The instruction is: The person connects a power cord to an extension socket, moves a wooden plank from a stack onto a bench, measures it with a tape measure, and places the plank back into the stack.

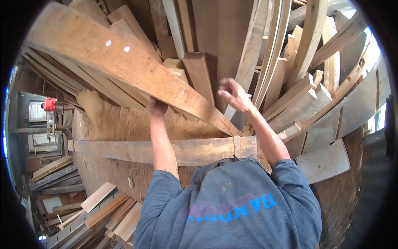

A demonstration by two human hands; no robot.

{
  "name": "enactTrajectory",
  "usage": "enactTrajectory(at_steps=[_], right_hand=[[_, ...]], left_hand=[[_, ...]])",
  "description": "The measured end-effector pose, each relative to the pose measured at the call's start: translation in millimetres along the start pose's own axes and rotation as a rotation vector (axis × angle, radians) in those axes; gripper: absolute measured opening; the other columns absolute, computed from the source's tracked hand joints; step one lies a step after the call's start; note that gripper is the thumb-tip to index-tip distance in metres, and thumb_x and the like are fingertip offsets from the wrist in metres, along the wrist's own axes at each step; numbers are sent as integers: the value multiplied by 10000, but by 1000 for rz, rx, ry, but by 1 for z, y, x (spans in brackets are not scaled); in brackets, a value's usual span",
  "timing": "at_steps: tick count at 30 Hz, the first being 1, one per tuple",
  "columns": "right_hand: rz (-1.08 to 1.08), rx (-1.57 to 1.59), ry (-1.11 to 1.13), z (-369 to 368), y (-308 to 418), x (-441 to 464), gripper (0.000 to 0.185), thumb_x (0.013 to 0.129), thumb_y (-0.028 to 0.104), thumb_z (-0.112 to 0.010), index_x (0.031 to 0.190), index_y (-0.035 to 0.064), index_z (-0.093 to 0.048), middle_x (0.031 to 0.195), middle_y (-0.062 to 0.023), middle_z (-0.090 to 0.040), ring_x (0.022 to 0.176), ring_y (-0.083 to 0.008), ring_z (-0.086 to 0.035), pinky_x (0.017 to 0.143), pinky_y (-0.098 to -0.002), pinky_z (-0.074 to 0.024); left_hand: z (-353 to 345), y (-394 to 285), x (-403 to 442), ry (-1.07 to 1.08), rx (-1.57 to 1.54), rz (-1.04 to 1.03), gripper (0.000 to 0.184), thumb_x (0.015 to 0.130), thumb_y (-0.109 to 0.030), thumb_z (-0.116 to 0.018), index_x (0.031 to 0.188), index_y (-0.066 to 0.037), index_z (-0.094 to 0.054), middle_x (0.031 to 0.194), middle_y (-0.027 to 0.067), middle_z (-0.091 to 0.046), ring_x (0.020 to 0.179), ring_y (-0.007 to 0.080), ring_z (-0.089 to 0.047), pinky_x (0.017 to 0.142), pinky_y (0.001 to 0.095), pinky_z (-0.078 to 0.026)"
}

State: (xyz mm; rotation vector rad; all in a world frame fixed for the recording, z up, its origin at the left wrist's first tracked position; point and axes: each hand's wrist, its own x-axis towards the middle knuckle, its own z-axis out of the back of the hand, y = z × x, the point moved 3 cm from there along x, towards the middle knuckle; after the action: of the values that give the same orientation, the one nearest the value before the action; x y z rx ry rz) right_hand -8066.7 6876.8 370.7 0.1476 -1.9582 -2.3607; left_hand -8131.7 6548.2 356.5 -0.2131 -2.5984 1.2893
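Observation:
A long, wide wooden plank slants from the upper left down to the middle, its narrow end near a lower board. My left hand grips the plank's lower edge from beneath, fingers partly hidden behind it. To the right of the plank, my right hand is raised with its fingers curled and apart, touching no wood that I can make out. Below both hands a long weathered board runs across, with a small upright wood piece at its right part.
Planks and offcuts lean and pile up at the right. Sawdust covers the ground behind the weathered board. More cut boards lie at the lower left. A person in red is far off at the left.

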Motion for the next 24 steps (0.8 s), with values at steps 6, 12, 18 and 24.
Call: enactTrajectory(at_steps=[6, 12, 18, 24], right_hand=[[-249, -633, 285, -71, -152, -73, 871, 695, 404, -741, 1333, 9, -299, 1217, -294, -470, 1114, -452, -484, 942, -480, -421], [-204, -589, 111, -160, -133, -82, 1057, 601, 423, -807, 1346, -68, -240, 1294, -270, -392, 1182, -416, -397, 1015, -459, -328], [-287, -612, 102, -206, -115, -63, 924, 577, 301, -830, 1255, -68, -323, 1177, -240, -478, 1154, -411, -419, 982, -438, -372], [-84, -696, 159, -261, -87, -40, 737, 530, 269, -819, 1055, -42, -405, 1070, -233, -494, 1070, -414, -455, 934, -440, -395]], left_hand=[[50, -12, -35, -159, -196, 107, 739, 780, -469, -675, 1334, -65, -399, 1301, 95, -496, 1199, 276, -475, 996, 447, -429], [57, -14, -60, -32, 127, 28, 677, 855, -484, -579, 1368, -91, -377, 1369, 61, -443, 1279, 242, -391, 1058, 434, -339], [104, -17, -72, 141, -91, 26, 916, 728, -626, -640, 1411, -117, -302, 1423, 53, -362, 1296, 230, -360, 1055, 424, -332], [116, -117, -124, -379, -147, -76, 926, 731, -736, -536, 1372, -101, -328, 1393, 68, -352, 1309, 256, -305, 1078, 467, -299]])
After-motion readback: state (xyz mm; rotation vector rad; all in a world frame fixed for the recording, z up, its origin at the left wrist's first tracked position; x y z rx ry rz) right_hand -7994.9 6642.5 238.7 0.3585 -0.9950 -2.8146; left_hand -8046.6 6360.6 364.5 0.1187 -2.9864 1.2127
